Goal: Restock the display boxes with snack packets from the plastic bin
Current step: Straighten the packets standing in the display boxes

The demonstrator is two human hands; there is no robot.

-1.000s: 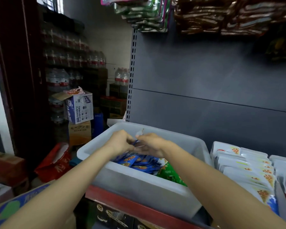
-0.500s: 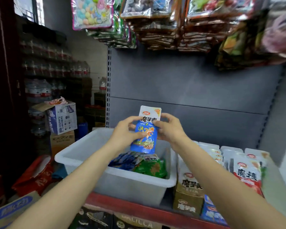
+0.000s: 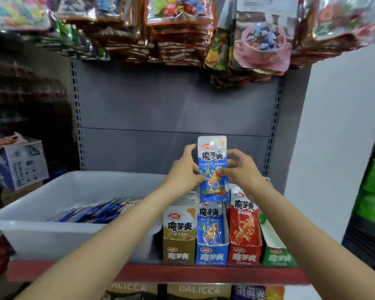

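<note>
- Packet [image 3: 212, 169]: tall, narrow, glossy; white top band with a small red oval logo, bold dark characters beneath, blue lower body with an orange-and-yellow food picture. Held upright, in the air above the blue display box [image 3: 212, 250], bottom edge just over the packets standing in that box.
- Left hand [image 3: 185, 169]: grasping the packet's left edge, thumb on the front face, fingers curled behind.
- Right hand [image 3: 241, 169]: pinching the packet's right edge, thumb and fingertips on the lower half, remaining fingers bent and spread above.
- Display boxes in a row on the red-edged shelf [image 3: 160, 274]: gold box [image 3: 179, 252], blue display box, red box [image 3: 245, 251], green box [image 3: 278, 256], touching side by side. Gold, blue and red each holding upright packets matching the box colour; contents of green mostly hidden by the right forearm.
- Plastic bin [image 3: 41, 232]: white, rectangular, on the same shelf, just beside the gold box on its left. Blue packets [image 3: 91, 213] lying flat inside, overlapping, partly blurred.
- Hanging snack bags [image 3: 178, 29]: dense rows across the top, in front of a grey back panel [image 3: 160, 105].
- Cardboard carton [image 3: 20, 163]: left background, blue and white, blurred.
</note>
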